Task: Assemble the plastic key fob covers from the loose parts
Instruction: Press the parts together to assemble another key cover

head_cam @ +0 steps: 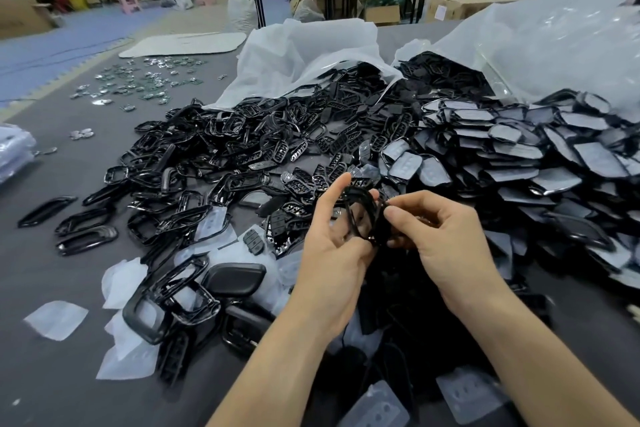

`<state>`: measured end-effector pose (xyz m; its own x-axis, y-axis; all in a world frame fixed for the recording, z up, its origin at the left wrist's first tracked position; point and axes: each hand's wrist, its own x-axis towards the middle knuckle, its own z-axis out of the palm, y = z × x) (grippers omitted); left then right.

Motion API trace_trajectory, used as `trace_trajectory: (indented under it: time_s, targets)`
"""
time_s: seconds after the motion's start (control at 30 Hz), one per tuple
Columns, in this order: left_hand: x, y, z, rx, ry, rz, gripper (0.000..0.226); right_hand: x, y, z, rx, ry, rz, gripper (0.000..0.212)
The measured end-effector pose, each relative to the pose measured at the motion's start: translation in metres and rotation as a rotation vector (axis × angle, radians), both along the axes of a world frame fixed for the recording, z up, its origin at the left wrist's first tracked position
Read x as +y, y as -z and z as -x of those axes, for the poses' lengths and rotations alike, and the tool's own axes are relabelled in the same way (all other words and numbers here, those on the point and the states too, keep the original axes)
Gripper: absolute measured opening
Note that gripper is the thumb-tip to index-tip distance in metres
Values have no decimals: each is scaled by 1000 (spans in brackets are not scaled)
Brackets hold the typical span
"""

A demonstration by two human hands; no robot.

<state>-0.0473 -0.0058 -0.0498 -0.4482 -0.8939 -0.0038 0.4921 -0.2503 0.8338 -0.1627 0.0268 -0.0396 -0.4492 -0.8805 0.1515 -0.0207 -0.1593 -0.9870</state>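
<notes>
My left hand [334, 253] holds a glossy black key fob frame [358, 215] upright above the table, thumb at its lower edge and forefinger stretched along its left side. My right hand [440, 236] pinches a black part [382, 229] against the frame's right side. Behind them lies a heap of black frames [194, 163], a patch of black button inserts [311, 156], and a stack of film-covered back plates [519, 156] at the right.
Two open clear plastic bags [311, 52] spill parts at the back. Small metal emblems [138, 80] lie scattered at the far left. Peeled film pieces [57, 319] and several frames [166, 298] lie near the front left on the grey table.
</notes>
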Motion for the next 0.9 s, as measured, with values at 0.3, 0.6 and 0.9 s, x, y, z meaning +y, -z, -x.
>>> trace_trajectory:
  time_s: [0.3, 0.6, 0.9]
  targets:
    - [3, 1, 1, -47, 37, 36, 77, 2, -3, 2, 245, 97, -40, 22]
    - [3, 5, 3, -139, 62, 114, 57, 3, -6, 0, 286, 163, -14, 18]
    - [7, 1, 3, -130, 98, 136, 46, 3, -3, -2, 209, 223, 39, 15]
